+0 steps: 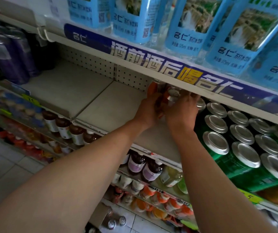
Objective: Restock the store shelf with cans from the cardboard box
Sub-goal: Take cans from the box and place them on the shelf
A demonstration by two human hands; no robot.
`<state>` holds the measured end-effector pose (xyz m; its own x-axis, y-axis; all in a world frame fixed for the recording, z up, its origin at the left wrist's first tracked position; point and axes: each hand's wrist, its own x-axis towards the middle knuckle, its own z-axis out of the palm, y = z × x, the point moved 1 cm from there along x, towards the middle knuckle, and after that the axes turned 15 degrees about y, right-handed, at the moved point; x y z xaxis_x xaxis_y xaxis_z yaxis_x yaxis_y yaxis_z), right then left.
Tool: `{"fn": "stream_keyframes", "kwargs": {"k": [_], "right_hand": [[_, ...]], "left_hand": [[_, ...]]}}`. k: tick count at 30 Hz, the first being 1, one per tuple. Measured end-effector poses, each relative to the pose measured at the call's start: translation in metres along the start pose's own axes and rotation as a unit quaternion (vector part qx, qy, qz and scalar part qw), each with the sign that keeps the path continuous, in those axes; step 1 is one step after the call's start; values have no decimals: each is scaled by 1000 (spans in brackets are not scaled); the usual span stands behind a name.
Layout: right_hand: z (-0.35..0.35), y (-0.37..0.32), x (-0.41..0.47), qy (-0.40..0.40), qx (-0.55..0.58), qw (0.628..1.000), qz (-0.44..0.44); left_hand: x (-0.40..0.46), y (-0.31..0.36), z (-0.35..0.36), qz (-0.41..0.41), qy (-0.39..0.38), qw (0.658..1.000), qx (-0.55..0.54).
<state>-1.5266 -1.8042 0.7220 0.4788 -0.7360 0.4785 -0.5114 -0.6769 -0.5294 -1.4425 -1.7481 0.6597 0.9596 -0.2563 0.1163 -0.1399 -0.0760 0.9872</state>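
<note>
Both hands (166,110) grasping orange cans (164,96) at shelf (101,105) back; mostly bare, more cans in cardboard box (101,214).

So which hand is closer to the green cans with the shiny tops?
The right hand. It is right beside the green cans, nearly touching the back row. The left hand is farther left, on the other side of the orange cans both hands hold.
</note>
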Motion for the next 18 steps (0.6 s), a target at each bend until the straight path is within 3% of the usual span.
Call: {"fn": "stream_keyframes", "kwargs": {"k": [2,5,7,9,12,14,16,18], "right_hand": [[-5,-3,-14,43,43,998,-34],[-21,-11,-57,142,150,973,-99],[-27,-20,-103,97,224,956,-164],[-10,-27,-154,-44,279,936,-208],[58,-23,-221,-312,244,900,-179],[128,-6,-276,-500,136,840,-164],[186,21,-317,-613,36,775,-150],[233,51,-373,-709,-34,678,-190]], "left_hand": [[-5,2,-4,-16,-46,999,-19],[-13,5,-28,84,-69,994,18],[-20,3,-68,132,20,991,22],[-39,-15,-125,194,131,969,74],[-97,-75,-202,163,228,946,159],[-156,-150,-245,43,248,940,231],[-209,-221,-264,-94,233,933,259],[-277,-302,-276,-267,201,897,290]]}}
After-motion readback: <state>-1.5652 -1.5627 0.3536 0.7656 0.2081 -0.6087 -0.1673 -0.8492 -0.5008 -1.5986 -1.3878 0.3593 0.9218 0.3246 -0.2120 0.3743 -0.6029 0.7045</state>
